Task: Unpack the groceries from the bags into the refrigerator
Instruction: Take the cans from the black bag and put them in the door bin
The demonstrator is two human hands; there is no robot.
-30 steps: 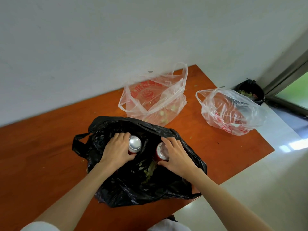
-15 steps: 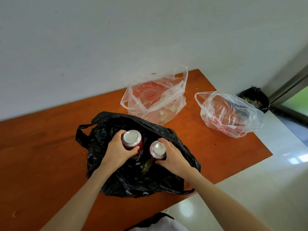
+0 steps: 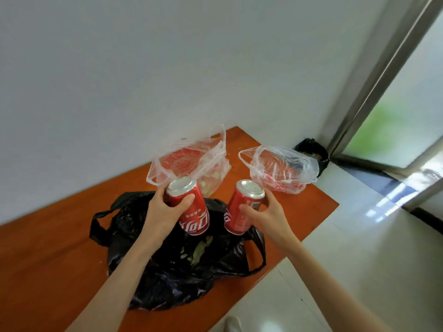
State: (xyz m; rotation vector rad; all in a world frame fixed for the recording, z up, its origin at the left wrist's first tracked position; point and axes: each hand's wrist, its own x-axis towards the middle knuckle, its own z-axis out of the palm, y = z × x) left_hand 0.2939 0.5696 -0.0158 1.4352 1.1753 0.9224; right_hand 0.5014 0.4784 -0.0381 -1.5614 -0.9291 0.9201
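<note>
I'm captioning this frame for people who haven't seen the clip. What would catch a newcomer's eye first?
Two red cola cans held up mid-frame, one red can gripped in the left hand, the other can in the right hand, both above an open black bag on the orange table. Behind them lie two clear plastic bags with red print, near the wall.

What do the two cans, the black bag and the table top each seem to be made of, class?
Left can and right can: probably aluminium, with bare silvery ends and glossy red printed sides. Black bag: thin plastic film, crumpled and shiny. Table top: orange-brown, smooth; wood or a wood-look laminate, hard to tell.
</note>
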